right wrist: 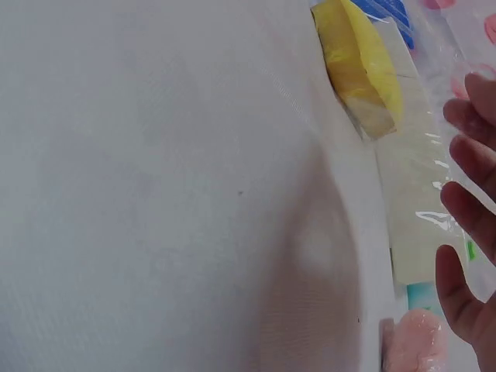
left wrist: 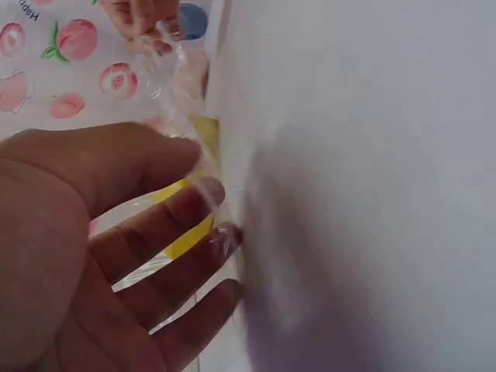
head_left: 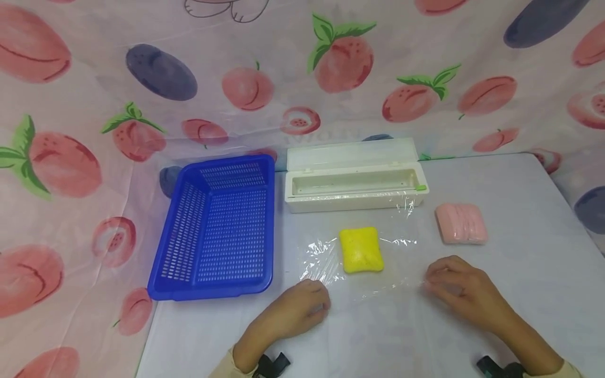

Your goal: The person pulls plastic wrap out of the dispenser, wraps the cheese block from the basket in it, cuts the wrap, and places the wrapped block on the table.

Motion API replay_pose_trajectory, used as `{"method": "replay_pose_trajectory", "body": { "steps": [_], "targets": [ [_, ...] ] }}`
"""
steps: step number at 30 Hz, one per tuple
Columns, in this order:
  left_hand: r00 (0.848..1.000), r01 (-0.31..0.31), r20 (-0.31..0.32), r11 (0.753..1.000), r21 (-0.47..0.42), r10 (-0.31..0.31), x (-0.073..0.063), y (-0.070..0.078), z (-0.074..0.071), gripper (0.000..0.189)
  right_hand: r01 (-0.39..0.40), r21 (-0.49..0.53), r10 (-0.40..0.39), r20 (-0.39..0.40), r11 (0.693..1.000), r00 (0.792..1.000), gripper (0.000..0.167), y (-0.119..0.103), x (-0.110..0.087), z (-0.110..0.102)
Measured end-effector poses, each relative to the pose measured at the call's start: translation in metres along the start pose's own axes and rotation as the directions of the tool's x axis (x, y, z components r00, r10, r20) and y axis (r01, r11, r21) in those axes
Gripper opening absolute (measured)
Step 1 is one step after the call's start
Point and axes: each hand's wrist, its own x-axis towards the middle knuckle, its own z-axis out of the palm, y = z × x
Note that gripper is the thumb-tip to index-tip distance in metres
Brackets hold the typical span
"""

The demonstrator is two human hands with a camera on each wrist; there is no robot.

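Left hand [head_left: 298, 310]: thumb and index finger pinch the near left edge of the clear film [head_left: 323, 260]; the other fingers bend loosely beside them.
Right hand [head_left: 465, 294]: thumb and index tips together on the film's right edge; remaining fingers apart and slightly bent in the right wrist view.
Yellow block, place: between the two hands and a little beyond both, ahead and right of the left, ahead and left of the right; touched by neither.
Yellow block, look: the yellow block [head_left: 361, 250] is bright, roughly square and puffy, with rounded corners drawn out a little and sides slightly pinched in. Faint marks on top. Seen low from the right wrist, it is thick, its shaded side a duller, tan yellow.
Film: spread around the block, glossy, creased into bright streaks on the left hand's side; sheen also on the box front.
White box [head_left: 350, 203]: beyond both hands, long, lid raised at the back; green piece [head_left: 421, 188] at its right end.
Pink block [head_left: 460, 224]: just beyond the right hand, shiny, grooved on top.
Blue basket [head_left: 212, 293]: left of and beyond the left hand, sides perforated.
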Motion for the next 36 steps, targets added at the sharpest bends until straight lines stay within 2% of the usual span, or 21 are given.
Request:
{"method": "replay_pose_trajectory", "body": {
  "steps": [3, 6, 12, 14, 16, 21, 24, 28, 32, 36],
  "targets": [
    [0.996, 0.076, -0.047, 0.994, -0.075, -0.079, 0.004, 0.001, -0.005, 0.004, -0.023, -0.035, 0.022, -0.021, 0.999, 1.0, 0.037, 0.001, 0.002, 0.0],
    [0.979, 0.15, -0.123, 0.983, -0.105, -0.162, 0.008, 0.002, -0.006, 0.006, -0.06, -0.072, 0.06, -0.01, 0.996, 0.998, 0.034, 0.001, 0.004, 0.001],
    [0.936, 0.195, -0.276, 0.975, -0.11, -0.218, 0.01, -0.001, -0.005, 0.024, -0.119, -0.084, 0.119, 0.002, 0.989, 0.993, 0.031, 0.0, 0.006, 0.002],
    [0.913, 0.217, -0.323, 0.967, -0.131, -0.248, 0.011, -0.002, -0.005, 0.027, -0.128, -0.071, 0.127, -0.014, 0.989, 0.992, 0.032, -0.001, 0.007, 0.003],
    [0.884, 0.231, -0.377, 0.959, -0.165, -0.278, 0.013, -0.004, -0.004, 0.024, -0.124, -0.052, 0.122, -0.035, 0.991, 0.992, 0.032, 0.0, 0.009, 0.003],
    [0.789, 0.248, -0.486, 0.919, -0.306, -0.375, 0.025, -0.006, -0.005, 0.009, -0.122, -0.023, 0.121, -0.07, 0.992, 0.99, 0.03, 0.002, 0.018, 0.005],
    [0.738, 0.277, -0.493, 0.872, -0.403, -0.462, 0.033, -0.007, -0.006, 0.007, -0.141, -0.009, 0.14, -0.087, 0.99, 0.986, 0.025, 0.003, 0.026, 0.008],
    [0.695, 0.313, -0.468, 0.816, -0.486, -0.546, 0.043, -0.008, -0.007, 0.012, -0.195, 0.052, 0.199, -0.083, 0.979, 0.976, 0.016, 0.005, 0.033, 0.014],
    [0.673, 0.338, -0.437, 0.773, -0.537, -0.597, 0.053, -0.01, -0.007, 0.015, -0.264, 0.101, 0.27, -0.055, 0.959, 0.961, 0.011, 0.007, 0.038, 0.019],
    [0.663, 0.361, -0.392, 0.731, -0.579, -0.638, 0.061, -0.013, -0.007, 0.018, -0.328, 0.096, 0.331, -0.016, 0.94, 0.944, 0.009, 0.01, 0.042, 0.021]
  ]
}}
